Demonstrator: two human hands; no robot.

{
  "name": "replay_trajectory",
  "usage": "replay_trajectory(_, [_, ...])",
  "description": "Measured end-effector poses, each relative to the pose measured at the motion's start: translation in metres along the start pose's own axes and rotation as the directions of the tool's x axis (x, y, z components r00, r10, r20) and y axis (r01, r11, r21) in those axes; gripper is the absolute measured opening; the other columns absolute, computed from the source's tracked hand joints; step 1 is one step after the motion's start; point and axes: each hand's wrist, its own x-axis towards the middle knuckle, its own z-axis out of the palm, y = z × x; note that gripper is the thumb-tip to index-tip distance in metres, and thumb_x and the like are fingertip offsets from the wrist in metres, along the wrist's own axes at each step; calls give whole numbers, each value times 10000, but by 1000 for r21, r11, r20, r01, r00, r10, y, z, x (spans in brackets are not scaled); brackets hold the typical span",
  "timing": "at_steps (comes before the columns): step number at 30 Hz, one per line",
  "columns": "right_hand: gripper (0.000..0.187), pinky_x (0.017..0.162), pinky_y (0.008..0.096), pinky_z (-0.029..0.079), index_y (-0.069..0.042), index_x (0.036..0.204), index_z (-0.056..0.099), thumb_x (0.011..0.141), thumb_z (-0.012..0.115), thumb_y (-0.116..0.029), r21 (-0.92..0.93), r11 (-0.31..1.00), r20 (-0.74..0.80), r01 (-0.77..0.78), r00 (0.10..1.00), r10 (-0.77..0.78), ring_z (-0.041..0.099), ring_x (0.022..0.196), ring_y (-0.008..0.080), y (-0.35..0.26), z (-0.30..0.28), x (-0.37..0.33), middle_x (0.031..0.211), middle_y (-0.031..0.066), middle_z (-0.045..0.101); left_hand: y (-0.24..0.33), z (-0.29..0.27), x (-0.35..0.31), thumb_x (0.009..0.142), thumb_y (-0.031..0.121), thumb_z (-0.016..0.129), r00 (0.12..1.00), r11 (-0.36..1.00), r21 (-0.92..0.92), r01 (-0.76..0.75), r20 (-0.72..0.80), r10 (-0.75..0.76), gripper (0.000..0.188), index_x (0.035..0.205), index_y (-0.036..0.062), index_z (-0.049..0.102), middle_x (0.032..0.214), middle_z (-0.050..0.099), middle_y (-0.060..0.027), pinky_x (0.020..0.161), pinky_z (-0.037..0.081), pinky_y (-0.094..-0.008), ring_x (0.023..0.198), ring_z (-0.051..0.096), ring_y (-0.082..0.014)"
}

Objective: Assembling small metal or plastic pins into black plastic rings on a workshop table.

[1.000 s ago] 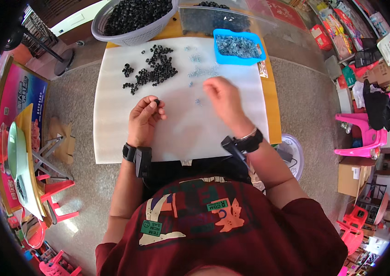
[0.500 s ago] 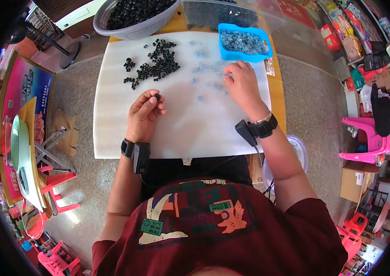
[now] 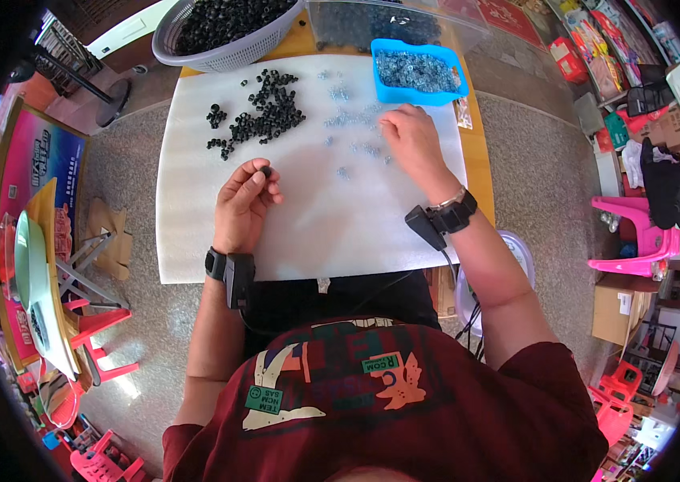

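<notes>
Table [image 3: 480, 197], yellow-brown wood, showing at right edge and behind. White sheet [image 3: 340, 229] laid over most of it, faintly glossy, hands' shadows across the middle. Clear plastic box [image 3: 459, 24] at the far side, dark pieces seen through its wall. Grey-lilac basket [image 3: 252, 55] at far left, slotted sides, heaped with black pieces. Blue tray [image 3: 418, 97] at far right of the sheet, filled with clear bluish pieces. Loose black pieces [image 3: 269, 120] on left half of the sheet: small, chunky, dull to slightly shiny, in one crowded irregular patch, a smaller clump just left of it. Loose clear pieces [image 3: 348, 120] right of these, pale blue-grey, glassy, more thinly spread and faint against the white. Left hand [image 3: 244, 201] over the sheet, near side of the black patch, thumb and fingers pinched on one piece. Right hand [image 3: 415, 140] just below the tray, beside the clear scatter, fingers curled close; whether anything is gripped, cannot tell. Held black piece [image 3: 265, 171]: single, dark, rounded, partly covered by fingertips.
</notes>
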Motion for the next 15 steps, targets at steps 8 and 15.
replay_trajectory(8, [3, 684, 413, 418, -78, 779, 630, 777, 631, -77, 11, 994, 17, 112, 994, -112, 553, 808, 284, -15, 1, 6, 816, 84, 599, 7, 0, -8, 941, 47, 487, 996, 998, 40, 49, -77, -45, 269, 1191, -43, 529, 956, 591, -84, 717, 495, -257, 781, 570, -129])
replay_trajectory(15, [74, 664, 323, 477, -27, 847, 614, 781, 646, -40, 262, 960, 39, -95, 995, 88, 576, 722, 212, -46, -8, 2, 856, 91, 625, 9, -9, -7, 956, 77, 447, 999, 990, -133, 49, 29, -46, 237, 1157, -26, 518, 943, 596, -92, 719, 508, -259, 769, 586, -132])
